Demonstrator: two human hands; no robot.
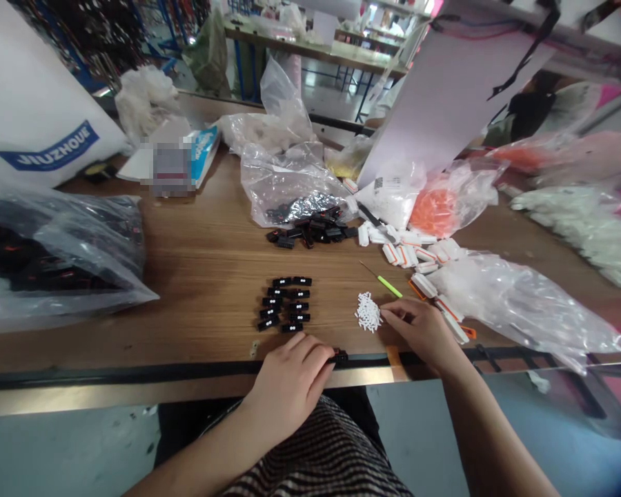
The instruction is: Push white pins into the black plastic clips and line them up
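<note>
My left hand (292, 376) rests at the table's front edge, its thumb and fingers closed on a black plastic connector (341, 356) that sticks out to the right. Just beyond it, two columns of black connectors (299, 306) lie on the wood, each showing small white dots. With thumb and fingertips pinched together, my right hand (419, 328) touches the right side of a heap of tiny white pegs (367, 313). Whatever lies between those fingertips is too small to make out. Behind the heap is a thin pick with a green handle (390, 286).
Loose black connectors (321, 230) spill from a clear bag (290, 183) at the back. White housings with orange edges (406, 255) lie to the right, beside another clear bag (522, 297). A large bag of black parts (56, 255) stands left. Orange parts (435, 210) sit in plastic.
</note>
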